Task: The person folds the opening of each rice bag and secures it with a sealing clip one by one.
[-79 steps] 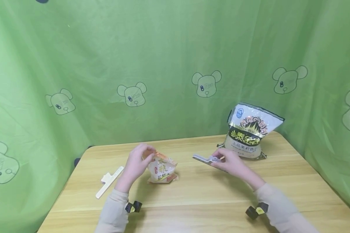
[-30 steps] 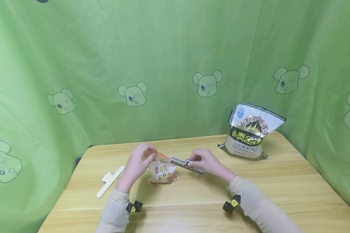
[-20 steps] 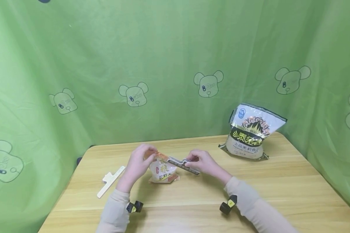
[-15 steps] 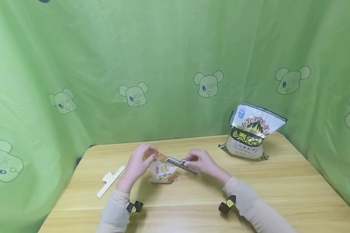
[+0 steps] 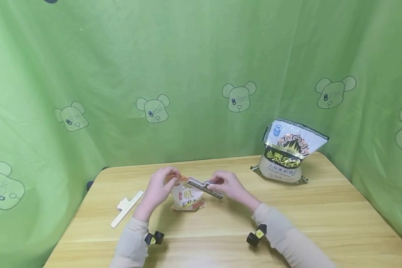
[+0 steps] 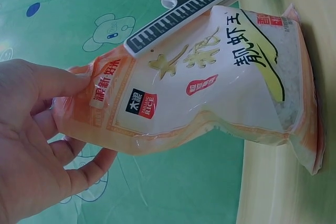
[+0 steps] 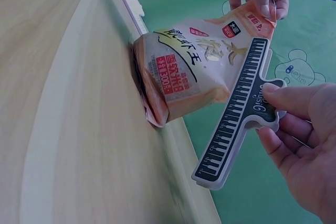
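Fingers of the left hand [image 5: 158, 189] pinch the orange top edge of a small rice packet [image 5: 186, 195], which stands upright on the wooden table [image 5: 321, 219]; the left wrist view shows the thumb on the printed front of that top strip and the other fingers curled behind it. Just to the right of the small rice packet, the right hand [image 5: 230, 187] grips a dark clip [image 5: 204, 188] by its pale handle, thumb on top and fingers folded beneath. The dark clip is long and narrow, printed with piano keys, and it slants across the small rice packet's upper right corner, its far end lying over the neck of the pouch just below the pinched strip. Whether the clip's two bars are parted or closed I cannot tell from any view.

Well to the right of the small rice packet, near the back edge of the table, a large rice bag [image 5: 289, 152] stands upright against a green curtain [image 5: 187, 67] printed with bear heads. To the left of the small rice packet, well apart from it, a white clip [image 5: 126, 208] lies flat on the table. Both forearms wear beige sleeves [image 5: 132, 245], each with a black wrist camera [image 5: 256, 235] strapped near the cuff.
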{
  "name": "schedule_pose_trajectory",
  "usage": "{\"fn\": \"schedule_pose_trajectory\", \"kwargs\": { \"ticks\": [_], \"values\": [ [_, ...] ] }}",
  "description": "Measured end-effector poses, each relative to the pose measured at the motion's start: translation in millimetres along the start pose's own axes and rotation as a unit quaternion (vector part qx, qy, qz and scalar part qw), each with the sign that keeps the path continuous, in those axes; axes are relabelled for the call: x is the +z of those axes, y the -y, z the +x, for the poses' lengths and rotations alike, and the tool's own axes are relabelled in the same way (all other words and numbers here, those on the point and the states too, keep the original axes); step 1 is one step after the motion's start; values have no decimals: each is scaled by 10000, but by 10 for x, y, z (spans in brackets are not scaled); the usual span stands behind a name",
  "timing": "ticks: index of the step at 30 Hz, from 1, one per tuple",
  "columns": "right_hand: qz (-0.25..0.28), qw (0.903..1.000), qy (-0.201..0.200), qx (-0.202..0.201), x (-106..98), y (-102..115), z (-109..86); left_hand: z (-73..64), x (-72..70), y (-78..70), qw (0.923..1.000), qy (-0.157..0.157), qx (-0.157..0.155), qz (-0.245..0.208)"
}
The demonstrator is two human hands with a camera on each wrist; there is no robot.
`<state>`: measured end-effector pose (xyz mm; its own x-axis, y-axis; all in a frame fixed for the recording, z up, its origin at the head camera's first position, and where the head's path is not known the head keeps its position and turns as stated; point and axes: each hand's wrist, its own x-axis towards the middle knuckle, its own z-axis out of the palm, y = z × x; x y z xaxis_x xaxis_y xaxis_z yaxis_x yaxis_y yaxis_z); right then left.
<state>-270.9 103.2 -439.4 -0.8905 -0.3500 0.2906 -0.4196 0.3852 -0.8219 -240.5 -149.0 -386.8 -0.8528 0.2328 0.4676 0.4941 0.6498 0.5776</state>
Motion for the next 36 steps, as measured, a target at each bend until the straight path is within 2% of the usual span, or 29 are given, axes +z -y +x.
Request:
{"fn": "schedule_pose_trajectory", "kwargs": {
  "ticks": [13,26,36],
  "values": [
    [2,9997,-94,-233,80,13,53,-5,14,10,10000,33,-48,-58],
    [-18,9986,-184,-502,111,92,74,3,3,-3,9988,-290,384,131],
    [109,9992,-180,-344,138,190,90,3,-24,4,9984,-308,448,167]
  ]
}}
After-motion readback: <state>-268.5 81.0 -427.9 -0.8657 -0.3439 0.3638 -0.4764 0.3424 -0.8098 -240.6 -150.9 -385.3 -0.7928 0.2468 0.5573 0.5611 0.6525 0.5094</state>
